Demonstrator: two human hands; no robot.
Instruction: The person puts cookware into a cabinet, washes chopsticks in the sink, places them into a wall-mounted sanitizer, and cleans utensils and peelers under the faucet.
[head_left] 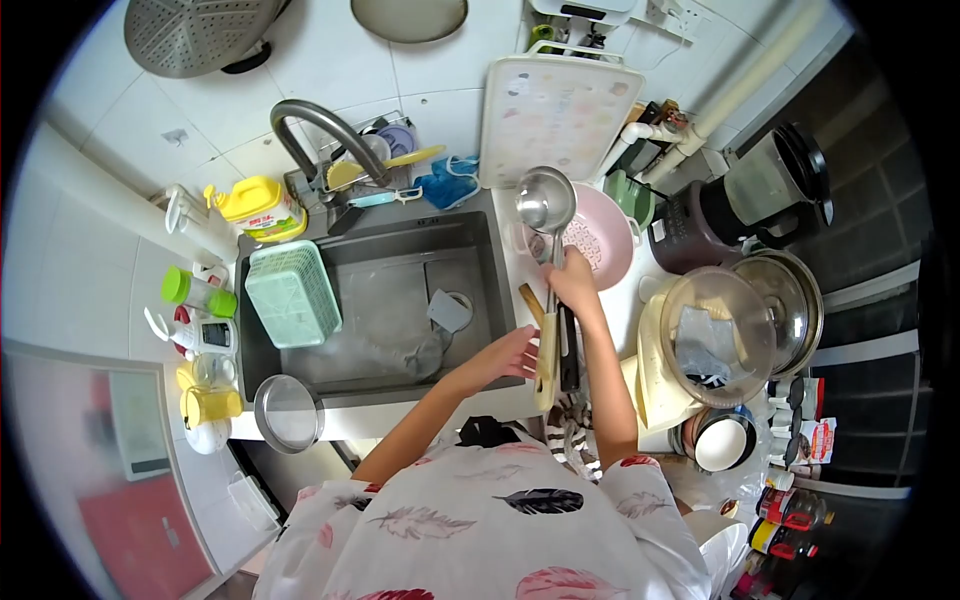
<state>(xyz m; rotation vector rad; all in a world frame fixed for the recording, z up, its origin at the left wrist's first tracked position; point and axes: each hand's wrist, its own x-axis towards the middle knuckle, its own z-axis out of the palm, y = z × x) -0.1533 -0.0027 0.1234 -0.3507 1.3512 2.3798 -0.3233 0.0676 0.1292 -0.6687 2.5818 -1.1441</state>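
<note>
My right hand [573,281] is closed round a bundle of long-handled utensils above the counter edge, right of the sink. One is a metal ladle [546,202], its bowl pointing away from me over the pink basin [622,262]. Toward my body hang a cream-coloured handle [547,370] and a black handle [569,350]; a wooden handle [531,300] sticks out at the left. Heads of the other utensils are mostly hidden. My left hand [505,356] is beside the handles, fingers stretched out and apart; whether its fingertips touch them I cannot tell.
A dark sink [375,270] with a green basket [292,295] lies left, under a curved faucet [320,125]. A cutting board [560,120] leans on the wall. A blender [705,215], a clear bowl [718,325] and a round sieve [288,413] stand around the counter.
</note>
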